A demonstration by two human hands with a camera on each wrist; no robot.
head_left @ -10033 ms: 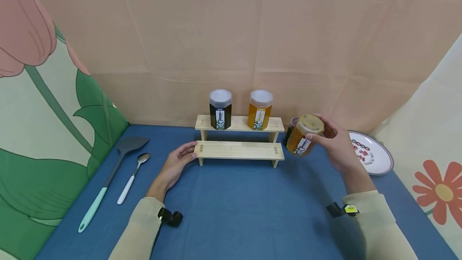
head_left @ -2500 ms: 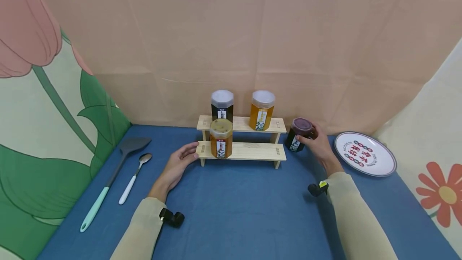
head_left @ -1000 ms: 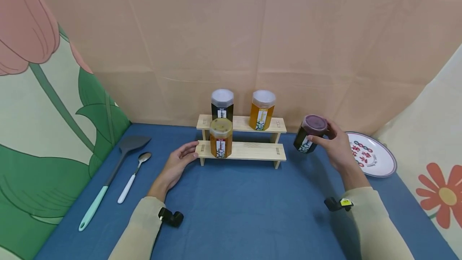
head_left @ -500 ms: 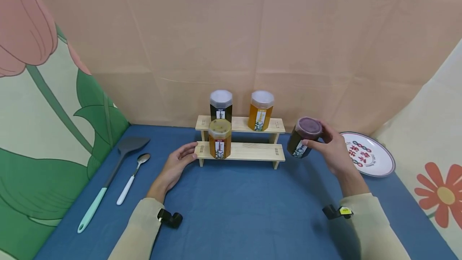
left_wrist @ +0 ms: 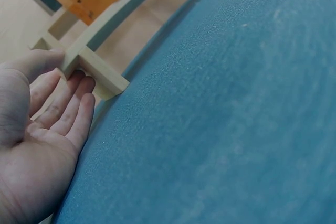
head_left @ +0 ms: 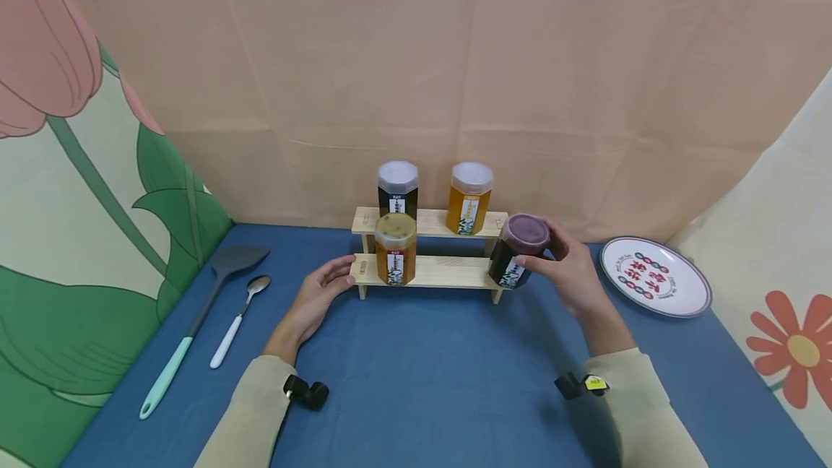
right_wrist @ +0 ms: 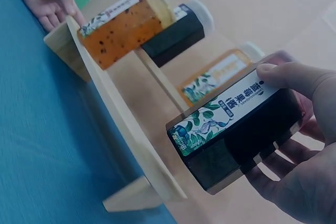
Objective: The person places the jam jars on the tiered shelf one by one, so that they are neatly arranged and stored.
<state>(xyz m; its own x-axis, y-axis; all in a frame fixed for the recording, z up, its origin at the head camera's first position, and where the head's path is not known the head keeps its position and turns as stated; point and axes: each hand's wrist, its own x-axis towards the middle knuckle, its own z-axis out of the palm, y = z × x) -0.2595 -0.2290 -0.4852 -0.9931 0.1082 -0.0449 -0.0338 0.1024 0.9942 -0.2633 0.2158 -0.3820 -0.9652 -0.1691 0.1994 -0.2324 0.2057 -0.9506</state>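
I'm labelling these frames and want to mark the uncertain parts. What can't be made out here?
- Dark jar: whether its base touches the lower shelf; in the head view the jar hides the contact, and the right wrist view leaves it unclear.
- Jar label text: too small in the head view, only partly legible in the right wrist view.
- Black-lidded jar: lower half hidden by the speckled jar, head view.
- Left hand: wrist cut off by the left wrist frame.

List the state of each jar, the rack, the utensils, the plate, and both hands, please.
dark jar: lidded, held above lower shelf end.
right hand: grips dark jar.
left hand: open, touching wooden rack.
speckled orange jar: upright, lower shelf.
black jar, amber jar: upright, upper shelf.
spatula, spoon: lying flat.
plate: flat.
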